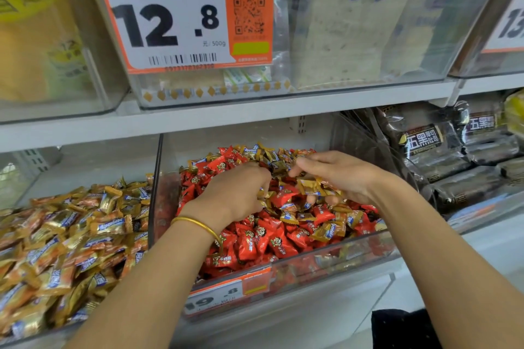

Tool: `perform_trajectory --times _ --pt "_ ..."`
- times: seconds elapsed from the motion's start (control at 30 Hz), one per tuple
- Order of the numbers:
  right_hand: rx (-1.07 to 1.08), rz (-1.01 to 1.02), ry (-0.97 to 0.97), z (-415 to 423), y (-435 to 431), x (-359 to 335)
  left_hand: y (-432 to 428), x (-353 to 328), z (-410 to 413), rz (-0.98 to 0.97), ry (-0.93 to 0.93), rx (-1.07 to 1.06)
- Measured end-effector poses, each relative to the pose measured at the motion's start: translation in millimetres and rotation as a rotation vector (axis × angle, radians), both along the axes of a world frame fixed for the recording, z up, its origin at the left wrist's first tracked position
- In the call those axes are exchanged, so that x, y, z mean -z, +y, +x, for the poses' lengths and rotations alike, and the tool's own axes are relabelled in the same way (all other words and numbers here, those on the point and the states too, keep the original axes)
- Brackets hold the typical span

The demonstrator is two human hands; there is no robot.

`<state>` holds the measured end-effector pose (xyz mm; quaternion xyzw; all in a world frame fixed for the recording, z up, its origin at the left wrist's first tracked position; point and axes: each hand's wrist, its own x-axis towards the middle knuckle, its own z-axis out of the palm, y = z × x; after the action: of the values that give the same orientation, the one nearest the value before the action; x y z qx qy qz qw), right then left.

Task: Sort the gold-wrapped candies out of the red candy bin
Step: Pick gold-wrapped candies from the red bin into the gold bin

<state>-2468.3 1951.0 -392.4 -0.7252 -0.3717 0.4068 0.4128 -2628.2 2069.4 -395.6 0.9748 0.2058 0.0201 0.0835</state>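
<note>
The gold-wrapped candies [313, 186] you want lie mixed through the red candy bin [312, 257], thickest at its far side and along the right, with red candies [255, 244] filling the near part. Your right hand [340, 176] is cupped with its fingers curled round a small bunch of gold ones. Your left hand [235, 195] has its fingers bent down into the heap and appears to pinch gold wrappers at the tips. Pick by the wrapper ends so no red pieces ride along, and check the handful before lifting. Don't overfill either palm. The bin of gold candies [71, 235] just to the left looks like the right drop.
</note>
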Motion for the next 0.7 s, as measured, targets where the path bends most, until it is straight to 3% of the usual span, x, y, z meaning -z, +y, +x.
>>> perform_trajectory --times 0.2,0.37,0.5,0.63,0.7 --pt "-0.067 0.004 -0.023 3 -6 -6 1 0 -2 -0.002 -0.053 -0.021" --pt "0.021 0.018 -0.103 2 -3 -4 3 1 -2 -0.013 -0.105 -0.060" --pt "0.034 -0.006 -0.271 0 -4 -6 5 2 -2 -0.038 -0.116 -0.077" --pt "-0.215 -0.231 -0.466 -13 -7 -10 3 4 -2 0.048 -0.028 -0.050" --pt "-0.296 -0.294 -0.655 -20 -4 -5 2 5 0 0.107 -0.003 -0.032"
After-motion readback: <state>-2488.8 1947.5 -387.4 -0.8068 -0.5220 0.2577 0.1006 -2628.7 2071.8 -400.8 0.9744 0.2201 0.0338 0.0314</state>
